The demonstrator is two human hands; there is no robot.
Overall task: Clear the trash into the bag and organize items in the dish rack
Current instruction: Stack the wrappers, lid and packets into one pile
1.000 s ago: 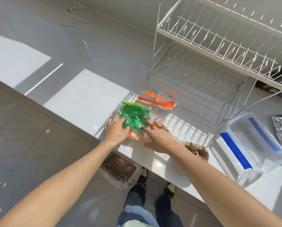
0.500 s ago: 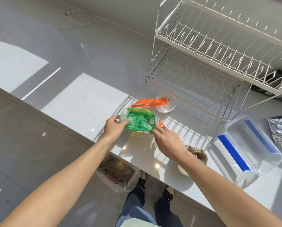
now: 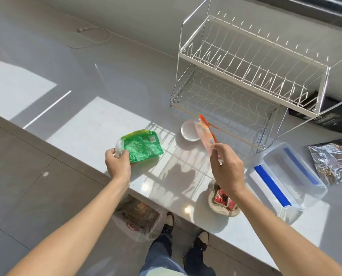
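The trash-clearing step is in hand: the left hand [image 3: 117,166] pinches a green wrapper [image 3: 142,147] and the right hand [image 3: 225,168] an orange wrapper [image 3: 205,134] above the tabletop [image 3: 98,124], and next both likely need carrying down to the plastic bag [image 3: 140,222] on the floor.

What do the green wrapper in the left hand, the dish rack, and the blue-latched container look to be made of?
Crinkled green wrapper: thin glossy plastic film, judging by its creases and sheen. Two-tier white dish rack: thin wire, probably coated metal, with a pale, even finish. Clear rectangular container with blue latches: rigid see-through plastic, since the counter shows through its walls.
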